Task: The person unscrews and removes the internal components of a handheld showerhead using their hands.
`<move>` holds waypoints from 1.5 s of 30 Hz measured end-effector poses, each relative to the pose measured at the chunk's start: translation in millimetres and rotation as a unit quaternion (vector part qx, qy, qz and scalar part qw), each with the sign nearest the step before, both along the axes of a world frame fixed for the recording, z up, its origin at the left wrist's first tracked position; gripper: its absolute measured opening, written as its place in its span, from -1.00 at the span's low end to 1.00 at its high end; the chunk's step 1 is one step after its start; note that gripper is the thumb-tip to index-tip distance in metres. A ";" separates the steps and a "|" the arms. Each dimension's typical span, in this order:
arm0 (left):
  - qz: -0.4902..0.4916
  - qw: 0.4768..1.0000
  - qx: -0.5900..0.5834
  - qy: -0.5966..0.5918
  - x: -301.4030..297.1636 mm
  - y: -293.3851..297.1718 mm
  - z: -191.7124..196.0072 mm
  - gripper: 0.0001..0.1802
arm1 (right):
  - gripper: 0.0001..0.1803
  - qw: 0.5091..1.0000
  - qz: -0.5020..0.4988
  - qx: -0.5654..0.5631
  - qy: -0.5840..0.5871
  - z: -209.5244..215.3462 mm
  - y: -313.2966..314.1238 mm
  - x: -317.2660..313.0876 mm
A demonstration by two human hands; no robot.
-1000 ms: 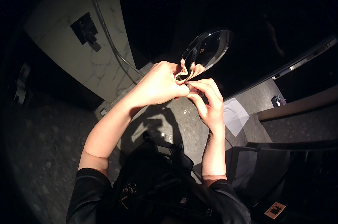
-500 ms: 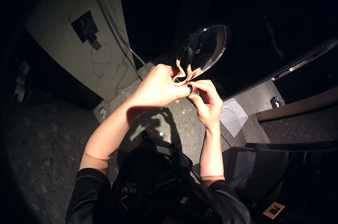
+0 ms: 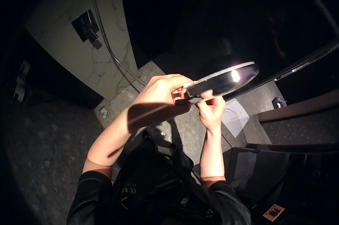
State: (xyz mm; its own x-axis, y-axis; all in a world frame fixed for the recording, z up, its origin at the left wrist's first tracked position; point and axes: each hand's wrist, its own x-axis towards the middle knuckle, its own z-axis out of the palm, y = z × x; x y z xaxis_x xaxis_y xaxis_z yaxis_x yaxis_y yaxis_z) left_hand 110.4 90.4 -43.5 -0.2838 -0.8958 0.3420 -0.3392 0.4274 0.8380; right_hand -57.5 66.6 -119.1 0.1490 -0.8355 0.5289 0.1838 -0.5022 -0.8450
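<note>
A round, glossy dark disc that looks like a shower head (image 3: 222,83) is tilted nearly edge-on in front of me, with a bright glare on its face and a pale rim. My left hand (image 3: 160,92) is closed on its near left end, fingers curled around the edge. Beneath the same end, my right hand (image 3: 211,111) pinches at a small grey part; the disc and its reflections partly hide those fingertips. Both hands are close together, in front of my chest.
A grey shower hose (image 3: 106,43) hangs along the marbled wall (image 3: 113,71), beside a black mixer valve (image 3: 88,30). A white sheet (image 3: 235,117) lies right of my right hand. A dark bin-like box (image 3: 248,168) stands at lower right, near a small orange card (image 3: 273,212).
The disc has tipped from standing up to lying nearly flat, swinging down and to the right. My left hand has turned with it; my right hand has moved slightly lower.
</note>
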 end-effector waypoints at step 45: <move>0.039 0.951 0.165 0.260 -4.1 -24.2 -10.6 -0.65 | -0.63 0.936 0.315 0.071 -0.140 -16.0 -6.6 6.0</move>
State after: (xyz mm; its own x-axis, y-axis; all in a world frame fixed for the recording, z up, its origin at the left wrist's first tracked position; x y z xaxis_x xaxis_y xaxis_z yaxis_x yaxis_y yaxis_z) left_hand 106.3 66.2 -54.1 -0.0812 -0.9900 0.1150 0.1376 0.1031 0.9851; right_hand -51.5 60.0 -135.1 0.5083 -0.6927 0.5117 0.6295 -0.1066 -0.7696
